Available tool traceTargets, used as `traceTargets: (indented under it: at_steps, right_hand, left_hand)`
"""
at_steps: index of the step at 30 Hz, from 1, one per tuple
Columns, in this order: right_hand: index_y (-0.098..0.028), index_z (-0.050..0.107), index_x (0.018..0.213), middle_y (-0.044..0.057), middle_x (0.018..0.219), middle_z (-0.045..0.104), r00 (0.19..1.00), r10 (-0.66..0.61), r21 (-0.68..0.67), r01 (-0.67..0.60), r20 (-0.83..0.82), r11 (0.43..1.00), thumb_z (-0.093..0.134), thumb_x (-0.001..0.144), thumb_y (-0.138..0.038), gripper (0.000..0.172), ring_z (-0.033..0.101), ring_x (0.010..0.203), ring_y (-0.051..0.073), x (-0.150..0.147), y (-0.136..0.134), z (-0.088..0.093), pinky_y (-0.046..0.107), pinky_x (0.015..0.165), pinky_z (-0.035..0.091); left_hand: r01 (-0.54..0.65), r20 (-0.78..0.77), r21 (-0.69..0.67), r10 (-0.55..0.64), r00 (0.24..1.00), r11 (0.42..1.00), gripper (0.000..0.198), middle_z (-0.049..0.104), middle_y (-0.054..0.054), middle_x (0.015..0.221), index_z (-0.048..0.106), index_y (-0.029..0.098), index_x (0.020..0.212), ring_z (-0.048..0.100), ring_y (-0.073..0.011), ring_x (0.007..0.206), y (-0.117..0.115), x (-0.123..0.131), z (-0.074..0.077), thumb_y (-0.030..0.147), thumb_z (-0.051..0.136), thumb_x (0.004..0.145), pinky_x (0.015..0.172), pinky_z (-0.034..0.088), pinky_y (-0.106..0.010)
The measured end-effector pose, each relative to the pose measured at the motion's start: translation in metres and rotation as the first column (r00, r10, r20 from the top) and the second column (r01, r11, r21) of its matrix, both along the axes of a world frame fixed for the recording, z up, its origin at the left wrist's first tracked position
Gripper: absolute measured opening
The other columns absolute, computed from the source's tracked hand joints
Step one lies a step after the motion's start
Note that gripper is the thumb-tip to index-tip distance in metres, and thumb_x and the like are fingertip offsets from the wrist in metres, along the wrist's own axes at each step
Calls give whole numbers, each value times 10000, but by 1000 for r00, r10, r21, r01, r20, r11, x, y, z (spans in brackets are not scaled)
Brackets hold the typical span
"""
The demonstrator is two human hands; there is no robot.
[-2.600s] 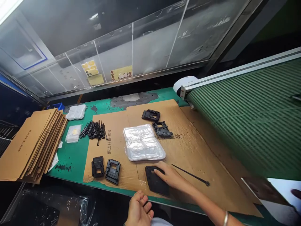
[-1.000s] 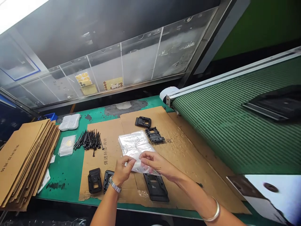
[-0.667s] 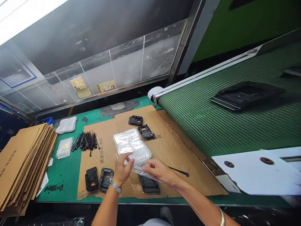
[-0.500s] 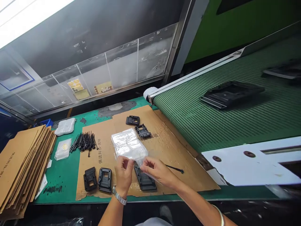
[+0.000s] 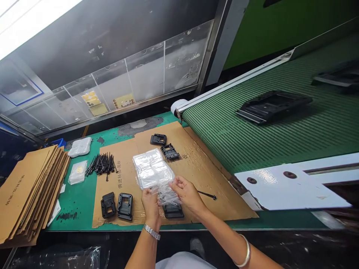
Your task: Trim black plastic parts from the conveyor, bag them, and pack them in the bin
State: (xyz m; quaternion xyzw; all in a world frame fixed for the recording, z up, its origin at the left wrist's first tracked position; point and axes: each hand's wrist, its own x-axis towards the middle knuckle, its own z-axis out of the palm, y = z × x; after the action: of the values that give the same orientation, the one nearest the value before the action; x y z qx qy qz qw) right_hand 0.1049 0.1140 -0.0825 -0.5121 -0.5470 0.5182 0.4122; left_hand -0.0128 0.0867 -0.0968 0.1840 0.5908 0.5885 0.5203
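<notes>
While you hold the clear plastic bag (image 5: 153,173) over the cardboard sheet (image 5: 213,201), both hands have hold of its lower edge. Your left hand (image 5: 151,203), with a metal watch (image 5: 152,231) on its wrist, is closed in a pinch on the bag. Your right hand (image 5: 187,192), with a bangle (image 5: 246,256) on its wrist, has its fingers curled around the plastic just beside the left hand.

Right under your hands lies a black plastic plate (image 5: 173,211), partly hidden by the bag. Two more plates (image 5: 116,206) sit to its left near the sheet's near edge, and another two (image 5: 164,145) lie toward its far edge. A loose black cable tie (image 5: 206,195) lies to the right of your right hand.

On the green table (image 5: 84,209), left of the sheet, are a bundle of cable ties (image 5: 101,164), two small plastic bags (image 5: 79,160) and a stack of flattened cardboard (image 5: 30,190). Past the table's far right side, a conveyor belt (image 5: 224,142) carries a black plate (image 5: 270,106).
</notes>
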Motion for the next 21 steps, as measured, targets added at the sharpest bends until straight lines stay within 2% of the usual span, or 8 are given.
traceTargets:
  at_steps: [3,5,8,10,13,15,18,21]
  right_hand:
    - [-212,439,678,-78,481,315,998,18,93,-24,66,995,475,757,-447,251,321,449,92,-13,-3,-2,218,456,273]
    - [-202,518,664,-66,478,373,991,84,145,-99,104,984,538,721,-420,226,361,472,98,-18,-4,-3,221,482,300]
    - [-205,580,638,-32,538,512,978,147,181,-173,151,968,600,665,-429,226,464,535,123,-16,-4,-9,232,551,375]
    - [-209,605,736,7,652,573,979,79,176,-113,187,978,556,701,-455,254,519,625,155,-8,-6,-19,259,633,411]
    - [-195,576,905,77,818,576,959,-101,116,72,265,991,460,749,-481,346,544,750,208,8,-17,-44,329,710,422]
    - [-189,570,847,97,820,563,936,-155,44,148,316,988,514,679,-492,351,548,768,248,14,-30,-64,377,701,427]
    - [-202,543,658,72,708,548,938,-118,-66,147,325,987,587,569,-473,288,553,701,254,16,-48,-89,388,655,436]
    - [-207,541,680,12,605,529,965,-46,-151,88,259,985,533,610,-506,307,525,543,179,25,-60,-95,320,538,438]
  left_hand:
    - [-104,-167,-4,102,981,995,208,481,36,621,483,186,818,472,-111,542,-2,-2,-9,271,599,668,539,385,-254]
    - [-60,-434,80,88,897,995,280,563,-33,824,523,192,943,534,-163,773,-6,-7,-13,218,595,673,707,407,-306]
    - [278,-867,138,-20,498,951,254,611,-65,870,600,209,974,540,-195,845,-11,-20,-19,178,512,738,767,393,-334]
    - [351,-952,96,-17,306,931,274,628,-58,756,628,206,967,558,-187,744,-9,-31,-23,154,438,778,705,406,-319]
    - [186,-961,57,4,275,981,327,638,-61,749,634,195,989,574,-178,722,-4,-46,-28,124,388,787,673,418,-290]
    - [117,-957,21,-14,289,993,335,632,-68,781,643,197,985,578,-174,732,-4,-51,-32,120,393,776,660,422,-272]
    - [93,-958,-25,-50,283,995,311,596,-67,746,668,202,931,566,-169,671,-8,-50,-38,119,427,752,614,417,-262]
    - [90,-956,-59,-82,280,994,302,586,-64,732,675,210,889,569,-178,662,-12,-46,-45,100,441,733,610,419,-267]
